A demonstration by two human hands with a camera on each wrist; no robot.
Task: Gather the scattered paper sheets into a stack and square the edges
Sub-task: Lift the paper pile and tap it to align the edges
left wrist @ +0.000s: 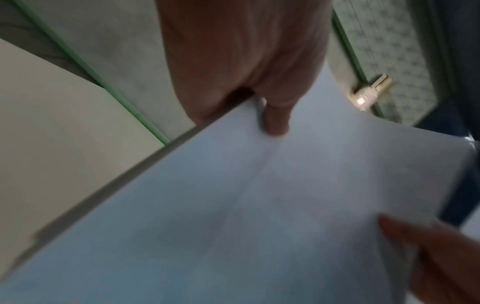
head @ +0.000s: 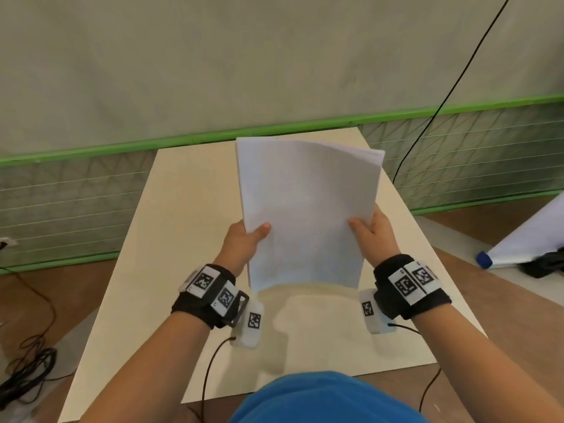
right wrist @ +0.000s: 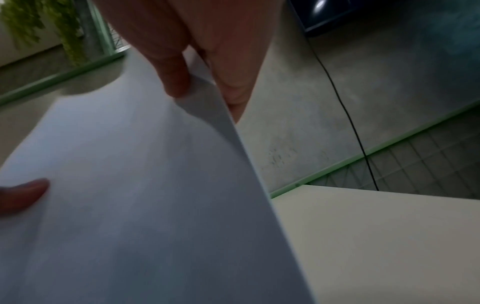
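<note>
The paper sheets [head: 308,209] are all together in one stack now, and the person holds the stack up above the table [head: 183,209]. The left hand [head: 244,242] grips the left side of the stack, with the thumb on the front and the other fingers hidden behind the paper. The right hand [head: 374,232] grips the right side the same way, thumb on the front. The stack stands almost upright, with its long sides going up and down. Its bottom edge hangs in the air over the table and does not touch it. No loose sheets show on the table top, so I think the gathering part is done. The squaring part does not look done yet. At the top right corner of the stack a few sheets stick out past the others, and the top edge bends over a little. The left side looks much more even. In the right wrist view the edge of the stack near the thumb curls a bit too. So what is left, I think, is to tap the bottom edge on the table until all the sheets line up, maybe turn the stack and tap a long side as well, and then lay it down flat. The sheets are thin and floppy, so a loose hold could let some slide out again.
</note>
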